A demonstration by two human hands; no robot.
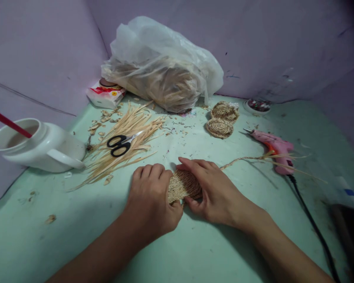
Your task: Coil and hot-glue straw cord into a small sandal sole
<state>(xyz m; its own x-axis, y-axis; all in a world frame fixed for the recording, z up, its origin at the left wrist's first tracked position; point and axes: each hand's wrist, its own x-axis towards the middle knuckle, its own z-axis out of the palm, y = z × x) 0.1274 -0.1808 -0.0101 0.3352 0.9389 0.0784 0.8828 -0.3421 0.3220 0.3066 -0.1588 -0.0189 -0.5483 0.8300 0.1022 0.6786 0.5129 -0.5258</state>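
Observation:
Between my two hands is a woven piece of coiled straw braid (181, 185), paler on its left and browner on its right. My left hand (149, 192) is closed over its left end, fingers on top and thumb at the near edge. My right hand (214, 186) grips the right end, with the thumb at the near side and the fingers along the far side. A thin braided straw cord (234, 161) trails out beyond the right hand, its loose strands reaching a pink glue gun (273, 147). The underside of the woven piece is hidden.
Black-handled scissors (120, 146) lie on loose straw strips (135, 122). At left is a white jug (56, 145) with a red stick (8, 122). Behind are a plastic bag (165, 67), a tissue pack (106, 96), coiled straw discs (220, 128) and a small dish (257, 107). A black cable (311, 224) runs at right.

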